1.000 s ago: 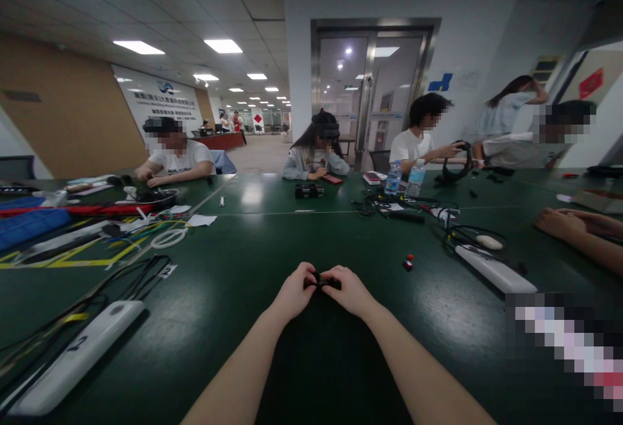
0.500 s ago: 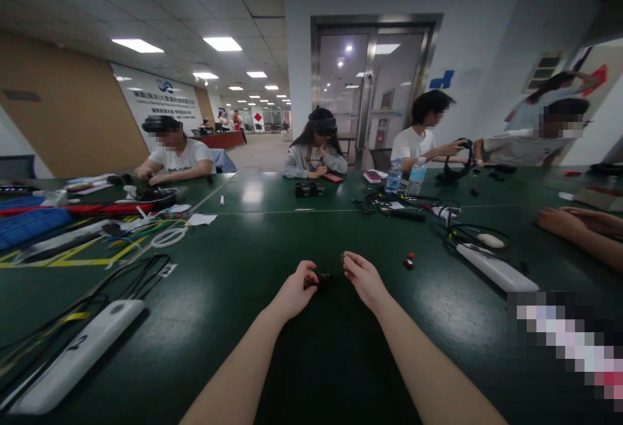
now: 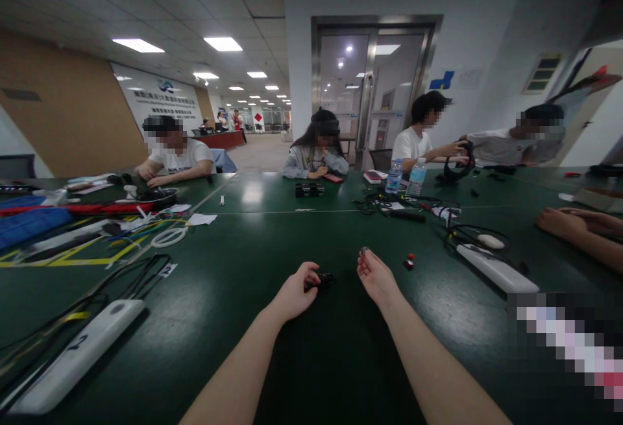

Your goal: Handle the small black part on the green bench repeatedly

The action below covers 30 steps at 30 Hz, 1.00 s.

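On the dark green table (image 3: 253,243), my left hand (image 3: 298,292) has its fingers curled round one end of a small black object (image 3: 326,278), which sticks out to the right. My right hand (image 3: 378,277) is raised to the right of it, apart from the black object. Between its thumb and fingertips it pinches a small greyish piece (image 3: 363,252), too small to make out. A small red and black item (image 3: 409,261) lies on the table to the right of my right hand.
White power strips lie at the left (image 3: 82,353) and right (image 3: 494,268), with cables around them. Farther back are a black object (image 3: 309,189), two bottles (image 3: 416,177) and a blue tray (image 3: 34,225). Several people sit around the table; another person's hands (image 3: 574,220) rest at the right.
My right hand has moved right and slightly up, away from my left hand, with the small piece still pinched. My left hand has barely moved. People at the back right have shifted.
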Each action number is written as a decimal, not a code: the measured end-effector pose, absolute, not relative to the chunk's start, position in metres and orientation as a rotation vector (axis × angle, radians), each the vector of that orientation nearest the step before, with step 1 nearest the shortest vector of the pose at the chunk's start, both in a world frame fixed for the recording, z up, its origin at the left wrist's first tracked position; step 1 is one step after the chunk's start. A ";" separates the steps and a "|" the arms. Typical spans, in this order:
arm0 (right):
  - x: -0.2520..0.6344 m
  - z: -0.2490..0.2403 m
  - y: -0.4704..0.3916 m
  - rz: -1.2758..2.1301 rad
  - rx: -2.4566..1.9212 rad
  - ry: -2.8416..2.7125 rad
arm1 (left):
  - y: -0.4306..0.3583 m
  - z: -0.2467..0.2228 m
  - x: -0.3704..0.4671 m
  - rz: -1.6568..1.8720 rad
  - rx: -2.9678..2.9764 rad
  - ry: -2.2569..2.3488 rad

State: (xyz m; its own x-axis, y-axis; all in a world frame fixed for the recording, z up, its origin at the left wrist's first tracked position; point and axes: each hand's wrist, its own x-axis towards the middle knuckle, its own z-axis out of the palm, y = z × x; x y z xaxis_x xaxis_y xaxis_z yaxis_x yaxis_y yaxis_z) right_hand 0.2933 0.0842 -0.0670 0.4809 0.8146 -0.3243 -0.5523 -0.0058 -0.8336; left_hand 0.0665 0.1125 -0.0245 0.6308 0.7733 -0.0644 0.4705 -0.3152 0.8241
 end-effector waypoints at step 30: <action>0.277 -0.059 0.079 1.186 -1.200 -0.545 | 0.118 -0.036 0.071 0.562 1.909 1.011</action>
